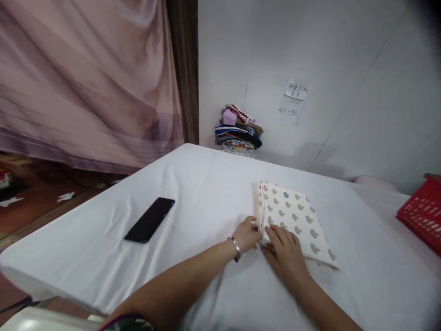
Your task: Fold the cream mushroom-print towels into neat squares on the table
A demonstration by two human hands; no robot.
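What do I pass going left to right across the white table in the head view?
Black phone → left hand, with a bracelet on its wrist, at the folded cloth's near edge → right hand resting flat on the folded spotted cloth → red basket at the right edge.

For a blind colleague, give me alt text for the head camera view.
Both hands, left hand and right hand, rest on a folded cream cloth with grey spots on a white-covered table. A black phone lies left; a stack of folded clothes sits by the wall.
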